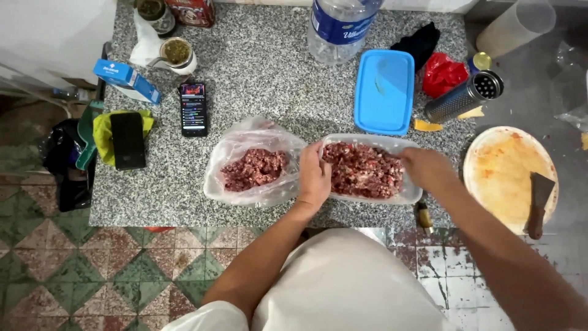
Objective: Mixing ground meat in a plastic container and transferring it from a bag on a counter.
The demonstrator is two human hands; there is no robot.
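A clear plastic container (409,197) full of minced meat (362,170) sits on the granite counter (269,79). My left hand (313,178) grips its left edge, fingers curled over the rim. My right hand (424,168) holds its right edge the same way. To the left lies a clear plastic bag (245,141), open, with more minced meat (254,168) inside. The container's blue lid (384,92) lies just behind it.
A lit phone (193,108) and a dark phone (127,140) on a yellow cloth lie at the left. A water bottle (340,27), a metal grater (462,98), a red bag (442,73) and a mate cup (177,54) stand behind. A round board with a scraper (540,202) is at right.
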